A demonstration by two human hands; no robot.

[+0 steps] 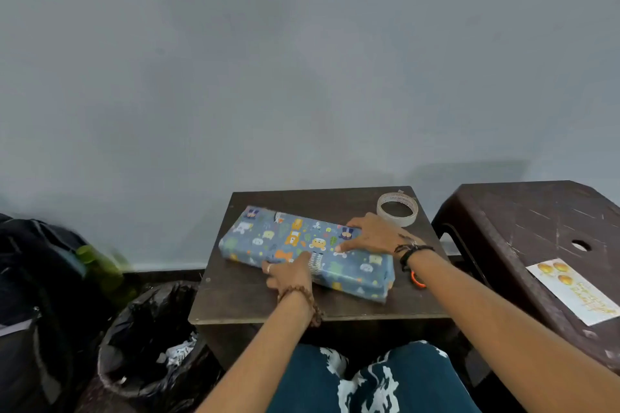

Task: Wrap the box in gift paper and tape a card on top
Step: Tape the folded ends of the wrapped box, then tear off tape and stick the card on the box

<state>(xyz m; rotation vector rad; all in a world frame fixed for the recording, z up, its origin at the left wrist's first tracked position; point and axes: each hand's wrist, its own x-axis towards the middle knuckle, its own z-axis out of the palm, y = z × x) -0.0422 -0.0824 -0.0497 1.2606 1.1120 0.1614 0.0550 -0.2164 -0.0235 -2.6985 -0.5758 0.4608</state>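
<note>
A person seated at a small dark wooden table works on a box wrapped in blue gift paper printed with cartoon animals, which lies flat and slantwise across the tabletop, its left end farther back and its right end nearer the front. The left hand rests on the near edge of the box with fingers laid fairly straight on the paper, a ring on 1 finger and a bead bracelet at the wrist. The right hand spreads wide over the top of the box, fingertips pressing down near its middle; dark bands circle that wrist. A roll of clear tape stands just behind the right hand at the table's back right corner. A small orange object, partly hidden by the right forearm, lies beside the box. The card, white with yellow decoration, lies apart on a dark plastic stool to the right. A black bin bag and a backpack sit on the floor at left
</note>
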